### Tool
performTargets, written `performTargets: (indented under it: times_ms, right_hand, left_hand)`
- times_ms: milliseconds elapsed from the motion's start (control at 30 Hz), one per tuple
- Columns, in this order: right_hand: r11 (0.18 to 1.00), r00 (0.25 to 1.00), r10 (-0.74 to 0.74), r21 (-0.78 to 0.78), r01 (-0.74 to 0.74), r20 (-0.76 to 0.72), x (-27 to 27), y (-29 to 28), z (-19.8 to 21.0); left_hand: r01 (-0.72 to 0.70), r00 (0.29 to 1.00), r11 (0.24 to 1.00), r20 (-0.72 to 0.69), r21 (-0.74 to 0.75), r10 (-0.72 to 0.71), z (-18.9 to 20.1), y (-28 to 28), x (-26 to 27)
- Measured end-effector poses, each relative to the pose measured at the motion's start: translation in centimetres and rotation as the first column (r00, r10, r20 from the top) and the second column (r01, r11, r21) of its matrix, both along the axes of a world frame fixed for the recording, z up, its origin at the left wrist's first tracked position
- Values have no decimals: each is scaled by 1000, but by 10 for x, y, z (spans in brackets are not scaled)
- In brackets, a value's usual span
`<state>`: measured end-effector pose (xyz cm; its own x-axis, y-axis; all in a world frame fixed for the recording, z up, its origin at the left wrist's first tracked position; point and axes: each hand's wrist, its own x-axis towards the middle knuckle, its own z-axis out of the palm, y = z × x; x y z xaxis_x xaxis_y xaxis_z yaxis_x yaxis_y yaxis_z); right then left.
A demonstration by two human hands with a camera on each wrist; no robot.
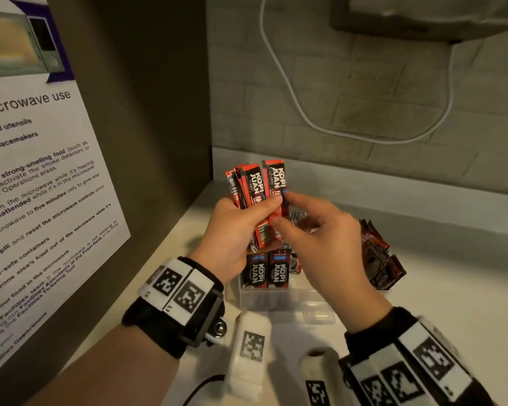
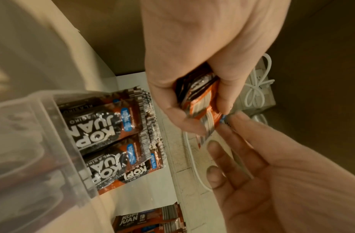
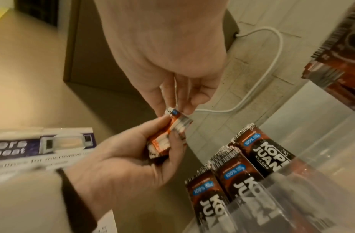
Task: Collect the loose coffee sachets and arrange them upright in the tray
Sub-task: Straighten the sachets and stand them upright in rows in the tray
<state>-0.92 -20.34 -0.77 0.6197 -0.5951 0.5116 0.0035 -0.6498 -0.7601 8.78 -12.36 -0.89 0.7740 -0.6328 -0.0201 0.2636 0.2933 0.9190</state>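
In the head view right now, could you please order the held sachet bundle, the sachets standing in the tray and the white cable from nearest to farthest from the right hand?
1. Held sachet bundle: touching the right hand, gripped by the left hand.
2. Sachets standing in the tray: just below.
3. White cable: up the back wall.

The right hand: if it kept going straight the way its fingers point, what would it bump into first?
Probably the bundle of sachets in the left hand. The right hand already pinches its nearest sachet, fingers aimed leftward at the bundle.
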Motion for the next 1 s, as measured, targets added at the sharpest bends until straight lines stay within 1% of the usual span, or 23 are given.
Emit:
performTargets:
  times_ms: [33, 100, 167, 233, 300, 367, 433, 500, 533, 567, 633, 700, 767, 833, 1000]
  right_hand:
    - [1000, 1000, -12, -27, 12, -16, 1, 2, -1]
    - [1000, 1000, -13, 4, 13, -25, 3, 3, -3]
    - [993, 1000, -2, 121, 3, -8, 4, 2, -3]
    - [965, 1000, -10, 261, 4, 21, 4, -5, -4]
    - [925, 998, -55, 377, 39, 32, 1, -16, -3]
    - [895, 994, -102, 440, 80, 25, -5, -28, -1]
    - [900, 991, -126, 417, 129, -33, -12, -39, 0]
    - [918, 981, -125, 359, 170, -146, -16, -47, -2]
    - [925, 970, -120, 331, 186, -210, -17, -50, -3]
    - [931, 955, -117, 305, 201, -274, -17, -53, -6]
    - [934, 921, -105, 280, 220, -375, -15, -58, -12]
    - [940, 882, -73, 264, 217, -465, -9, -60, -20]
    - [935, 840, -40, 276, 223, -541, -2, -61, -30]
    - [914, 819, -27, 318, 253, -573, 7, -64, -40]
    - [850, 831, 6, 440, 290, -557, 20, -67, -51]
  left_hand:
    - [-6, 1000, 1000, 17, -11, 7, 1, -1, -2]
    - [-17, 998, 1000, 52, -17, 18, 2, -3, -6]
    - [-13, 997, 1000, 79, -2, 13, 4, -4, -9]
    - [-5, 995, 1000, 100, 21, 2, 5, -3, -9]
    - [-19, 993, 999, 116, 39, 14, 6, 1, -6]
    - [-54, 993, 998, 108, 44, 49, 8, 7, 2]
    - [-124, 987, 989, 108, 75, 116, 6, 15, 13]
    - [-195, 977, 970, 113, 149, 179, -2, 23, 26]
    - [-208, 976, 959, 105, 193, 191, -7, 25, 31]
    - [-203, 979, 950, 82, 236, 189, -13, 27, 35]
    - [-156, 986, 940, -12, 304, 167, -24, 30, 36]
    - [-115, 981, 929, -107, 351, 162, -35, 31, 35]
    - [-88, 972, 923, -169, 375, 161, -46, 29, 34]
    - [-66, 967, 927, -207, 370, 152, -50, 28, 32]
    - [-39, 961, 931, -243, 363, 135, -48, 25, 23]
